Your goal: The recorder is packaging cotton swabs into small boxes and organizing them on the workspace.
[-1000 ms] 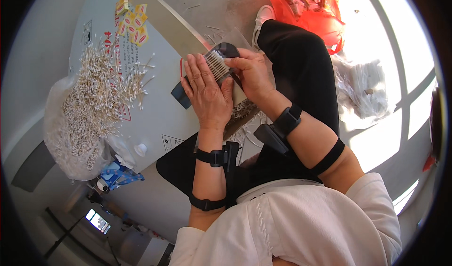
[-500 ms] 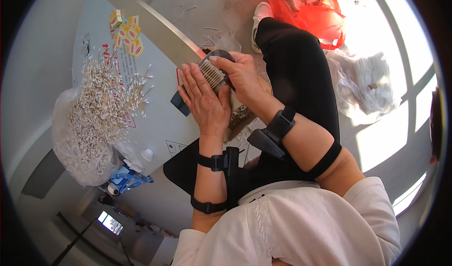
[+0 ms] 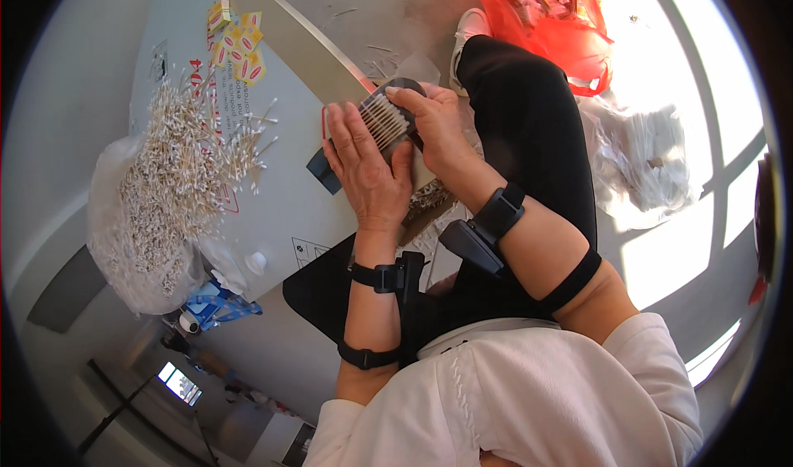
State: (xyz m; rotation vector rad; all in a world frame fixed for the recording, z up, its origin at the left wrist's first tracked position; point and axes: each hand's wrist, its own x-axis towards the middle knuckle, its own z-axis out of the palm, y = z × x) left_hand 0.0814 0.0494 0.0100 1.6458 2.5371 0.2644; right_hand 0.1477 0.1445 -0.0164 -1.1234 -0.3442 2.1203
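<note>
A dark, round-ended holder (image 3: 406, 89) with a row of cotton swabs (image 3: 383, 121) sits between my hands, over the table's edge. My right hand (image 3: 442, 128) grips its far right side, thumb on top. My left hand (image 3: 368, 169) lies along the swabs' left side, its fingers straight and its thumb apart; its palm side is hidden. On the table by the left fingers is a dark blue-grey block (image 3: 323, 172). Left of it lies a large heap of loose cotton swabs (image 3: 173, 186), partly spilling from a clear plastic bag (image 3: 106, 244).
Small yellow cards or boxes (image 3: 239, 45) lie at the table's far end. Below my hands, a box with swabs (image 3: 425, 198) is partly hidden. A red bag (image 3: 591, 45) of small packets and a clear plastic bag (image 3: 648, 153) lie on the floor at right.
The whole view has shifted slightly. More of the swab row shows between my hands, and the holder is tilted a little differently. Both hands keep nearly the same pose.
</note>
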